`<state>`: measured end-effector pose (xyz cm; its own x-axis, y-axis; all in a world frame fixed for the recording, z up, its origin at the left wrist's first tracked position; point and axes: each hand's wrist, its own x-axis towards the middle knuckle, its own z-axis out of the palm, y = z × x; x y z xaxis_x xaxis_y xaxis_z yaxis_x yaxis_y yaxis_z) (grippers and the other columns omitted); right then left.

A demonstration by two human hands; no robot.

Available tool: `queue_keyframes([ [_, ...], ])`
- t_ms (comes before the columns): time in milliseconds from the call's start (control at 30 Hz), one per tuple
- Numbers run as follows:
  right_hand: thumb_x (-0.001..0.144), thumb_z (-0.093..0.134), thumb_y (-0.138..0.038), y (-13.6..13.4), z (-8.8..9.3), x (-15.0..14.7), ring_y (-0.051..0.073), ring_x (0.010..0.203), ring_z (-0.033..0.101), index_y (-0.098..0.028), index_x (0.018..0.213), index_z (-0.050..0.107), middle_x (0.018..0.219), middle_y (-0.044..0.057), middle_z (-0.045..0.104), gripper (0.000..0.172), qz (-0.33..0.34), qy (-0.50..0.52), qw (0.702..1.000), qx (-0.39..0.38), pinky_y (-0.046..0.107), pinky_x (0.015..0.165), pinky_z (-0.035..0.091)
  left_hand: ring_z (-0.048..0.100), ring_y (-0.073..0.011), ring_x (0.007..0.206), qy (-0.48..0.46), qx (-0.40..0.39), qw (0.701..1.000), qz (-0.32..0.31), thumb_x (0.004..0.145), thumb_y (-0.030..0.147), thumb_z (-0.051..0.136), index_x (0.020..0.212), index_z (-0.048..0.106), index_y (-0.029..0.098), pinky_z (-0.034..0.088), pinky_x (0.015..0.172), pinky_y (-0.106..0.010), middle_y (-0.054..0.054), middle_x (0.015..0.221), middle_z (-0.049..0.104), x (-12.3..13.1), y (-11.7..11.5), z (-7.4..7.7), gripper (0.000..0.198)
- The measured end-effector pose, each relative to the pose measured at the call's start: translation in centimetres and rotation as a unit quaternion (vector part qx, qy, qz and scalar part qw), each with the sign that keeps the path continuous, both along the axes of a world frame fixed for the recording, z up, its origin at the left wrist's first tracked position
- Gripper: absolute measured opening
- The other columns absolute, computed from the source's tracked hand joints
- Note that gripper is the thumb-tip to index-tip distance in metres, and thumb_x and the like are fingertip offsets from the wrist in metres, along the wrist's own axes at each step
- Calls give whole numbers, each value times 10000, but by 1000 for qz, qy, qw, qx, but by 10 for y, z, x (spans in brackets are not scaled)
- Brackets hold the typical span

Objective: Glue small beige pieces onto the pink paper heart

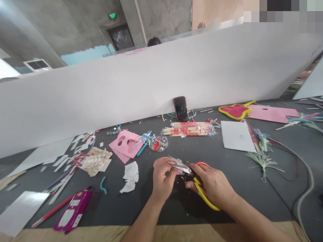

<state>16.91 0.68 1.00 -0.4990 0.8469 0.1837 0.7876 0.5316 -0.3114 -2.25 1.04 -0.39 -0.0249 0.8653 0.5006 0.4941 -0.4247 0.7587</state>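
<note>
My right hand (213,184) grips a pair of scissors (185,169) by its yellow and red handles. The blades stand slightly apart and point left, across the fingertips of my left hand (163,176). Those fingers are pinched together near the blades. Whatever they hold is mostly hidden; a bit of pink and blue shows beside them. Small pale crumbs lie scattered on the dark table (161,208) beneath the scissors. Left of my left hand lies a crumpled white tissue (130,177).
Behind my hands lie wrapped wooden sticks (188,129), with a phone (181,108) leaning on the white partition (141,87). Pink cut-out paper (127,144) and a purple packet (73,211) are to the left. A white card (237,136) and a grey cable (306,174) lie right.
</note>
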Motion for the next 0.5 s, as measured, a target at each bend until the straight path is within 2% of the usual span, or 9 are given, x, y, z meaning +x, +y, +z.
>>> queue_keyframes([
  [200,938,374,-506,-3,-5,1,222,667,688,-192,1103,574,807,66,717,407,4,-3,1000,3,275,527,412,612,-206,842,-68,-42,996,-36,863,286,551,641,689,192,475,798,-337,-66,774,673,2,0,-1,278],
  [333,932,385,-511,-4,-4,0,220,612,680,-192,1046,595,729,51,713,398,-11,-7,1000,9,272,486,370,605,-207,857,-71,-57,996,-20,873,301,532,634,668,185,467,801,-332,-71,811,673,5,-3,-1,298],
  [500,921,407,-523,-1,-3,-2,221,711,687,-186,1118,566,848,84,720,422,-10,0,1000,19,275,554,432,608,-205,850,-70,-59,996,-8,873,304,527,713,667,177,472,797,-332,-71,840,674,5,-3,-1,247],
])
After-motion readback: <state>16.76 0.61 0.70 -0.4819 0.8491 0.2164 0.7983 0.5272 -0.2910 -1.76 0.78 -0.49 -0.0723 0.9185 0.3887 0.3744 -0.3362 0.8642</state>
